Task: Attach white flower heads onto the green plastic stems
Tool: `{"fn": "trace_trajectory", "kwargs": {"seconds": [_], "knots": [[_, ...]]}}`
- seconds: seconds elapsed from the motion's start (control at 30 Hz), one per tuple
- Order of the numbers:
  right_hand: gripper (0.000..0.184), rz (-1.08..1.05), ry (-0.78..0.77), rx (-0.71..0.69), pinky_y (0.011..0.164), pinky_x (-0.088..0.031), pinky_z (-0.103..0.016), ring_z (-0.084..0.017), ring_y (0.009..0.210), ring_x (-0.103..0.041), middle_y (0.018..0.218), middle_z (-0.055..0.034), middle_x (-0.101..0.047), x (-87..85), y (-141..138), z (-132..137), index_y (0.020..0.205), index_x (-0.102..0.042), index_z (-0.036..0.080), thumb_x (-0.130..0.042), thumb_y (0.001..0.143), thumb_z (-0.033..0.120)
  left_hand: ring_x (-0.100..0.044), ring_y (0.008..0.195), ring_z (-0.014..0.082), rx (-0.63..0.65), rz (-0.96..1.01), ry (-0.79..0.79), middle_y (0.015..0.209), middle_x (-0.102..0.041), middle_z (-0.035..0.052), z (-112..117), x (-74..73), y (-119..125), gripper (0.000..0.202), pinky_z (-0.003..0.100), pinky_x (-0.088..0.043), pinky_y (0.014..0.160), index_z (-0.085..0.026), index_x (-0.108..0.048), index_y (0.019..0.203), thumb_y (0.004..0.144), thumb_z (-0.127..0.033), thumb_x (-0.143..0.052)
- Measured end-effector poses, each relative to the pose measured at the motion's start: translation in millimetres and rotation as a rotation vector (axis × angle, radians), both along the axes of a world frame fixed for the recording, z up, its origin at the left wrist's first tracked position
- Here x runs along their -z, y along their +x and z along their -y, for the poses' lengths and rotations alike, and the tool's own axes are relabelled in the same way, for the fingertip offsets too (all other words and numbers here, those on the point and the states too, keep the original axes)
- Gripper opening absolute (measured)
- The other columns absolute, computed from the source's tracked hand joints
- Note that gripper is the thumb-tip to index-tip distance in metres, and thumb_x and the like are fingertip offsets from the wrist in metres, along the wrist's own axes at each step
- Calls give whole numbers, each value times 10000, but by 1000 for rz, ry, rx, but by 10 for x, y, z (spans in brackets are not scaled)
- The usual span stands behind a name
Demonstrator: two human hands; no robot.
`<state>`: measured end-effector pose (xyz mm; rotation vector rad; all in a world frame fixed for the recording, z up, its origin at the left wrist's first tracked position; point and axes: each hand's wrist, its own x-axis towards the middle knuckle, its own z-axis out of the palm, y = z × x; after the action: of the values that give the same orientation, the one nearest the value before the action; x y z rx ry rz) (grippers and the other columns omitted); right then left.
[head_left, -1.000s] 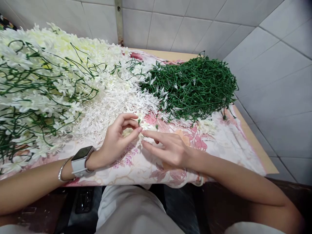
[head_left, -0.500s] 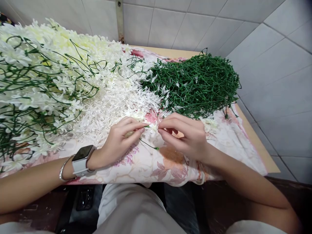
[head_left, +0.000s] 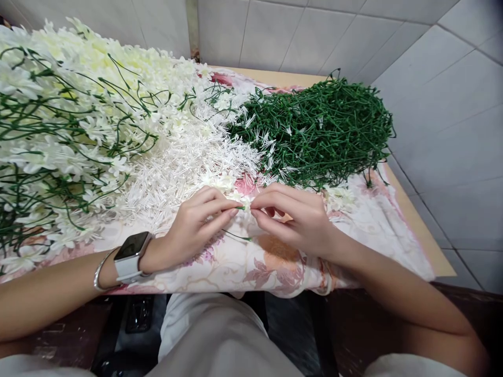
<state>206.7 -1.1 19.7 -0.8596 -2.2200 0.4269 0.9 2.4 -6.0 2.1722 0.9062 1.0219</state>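
Note:
My left hand point(head_left: 198, 222), with a watch on its wrist, pinches a thin green stem point(head_left: 237, 237) whose tip points right. My right hand point(head_left: 298, 214) pinches a small white flower piece point(head_left: 247, 201) and meets the stem tip fingertip to fingertip. Both hands rest on the floral cloth point(head_left: 271, 262) near the table's front edge. Just beyond them lies a heap of white spiky flower centres point(head_left: 184, 162), and behind the right hand a mound of bare green stems point(head_left: 322, 131).
A large pile of finished white flower sprays point(head_left: 66, 115) fills the left of the table. The wooden table edge point(head_left: 416, 220) shows at the right, close to the tiled wall point(head_left: 444, 104). My lap is below the front edge.
My right hand went from flat and open on the cloth to a pinch on a flower piece, then moved left until it met the left hand's stem tip.

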Motion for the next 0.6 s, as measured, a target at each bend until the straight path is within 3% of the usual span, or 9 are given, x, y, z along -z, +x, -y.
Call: {"fn": "trace_trajectory", "kwargs": {"seconds": [0.17,0.37,0.6], "knots": [[83,-36,-103,5,556,-417,-214,-84,608,-519,737,-38,-620,16,-5,-10,827,-597,129,-521,857,118,-545,770,106,-5,-30,-22,813,-584,19,1,-1,-11,101,226,-436,698,-151,-614,945,878,-168,-540],[68,-105,-245,-24,570,-433,-211,-82,623,-539,748,-23,-627,38,-3,-21,835,-597,140,-544,831,97,-570,778,120,84,-125,-47,841,-624,33,-1,-13,3,163,228,-440,691,-161,-584,1004,922,-197,-449],[78,-34,-179,-56,573,-421,-220,-89,620,-529,709,-28,-597,28,5,-7,827,-595,126,-523,847,101,-574,707,117,106,-169,118,788,-639,42,5,27,7,168,210,-428,619,-144,-580,966,925,-177,-421]]}}
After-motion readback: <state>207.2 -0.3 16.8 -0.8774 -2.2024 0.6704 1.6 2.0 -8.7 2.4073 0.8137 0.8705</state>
